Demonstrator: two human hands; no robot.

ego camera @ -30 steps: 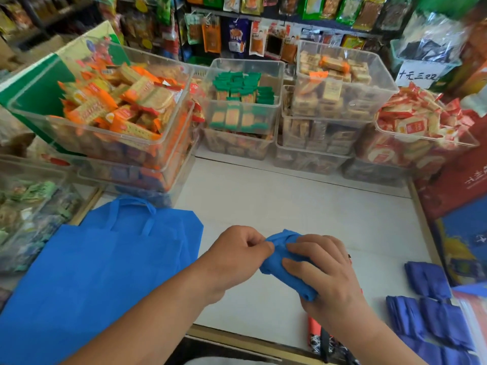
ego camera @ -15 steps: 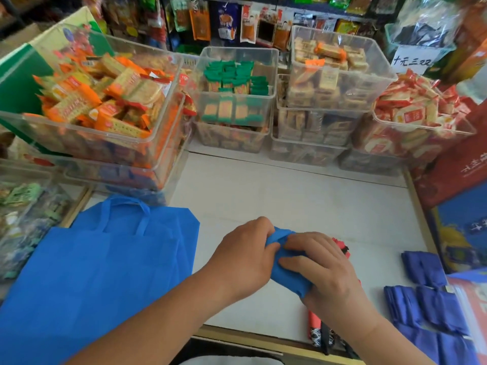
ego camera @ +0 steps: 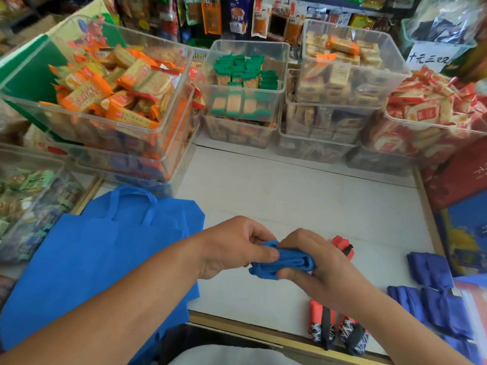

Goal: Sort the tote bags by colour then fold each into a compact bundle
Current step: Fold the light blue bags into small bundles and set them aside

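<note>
A small bright blue bundle (ego camera: 283, 262), a rolled-up tote bag, is held just above the white counter (ego camera: 303, 201). My left hand (ego camera: 234, 246) pinches its left end. My right hand (ego camera: 324, 270) grips its right half, fingers curled over it. A flat blue tote bag (ego camera: 95, 256) with its handles up lies unfolded at the left. Several dark blue folded bundles (ego camera: 432, 296) sit at the right edge. Red and black folded bundles (ego camera: 326, 325) lie near the front edge, and one more red bundle (ego camera: 342, 245) peeks out behind my right hand.
Clear plastic bins of wrapped snacks (ego camera: 245, 85) are stacked along the back and left of the counter. A red and blue box (ego camera: 463, 206) stands at the right. The counter's wooden front rim (ego camera: 263, 330) runs below my hands.
The blue bundle has been rolled tighter and lifted slightly. My left hand has shifted from covering it to pinching its end, and a red bundle now shows behind my right hand.
</note>
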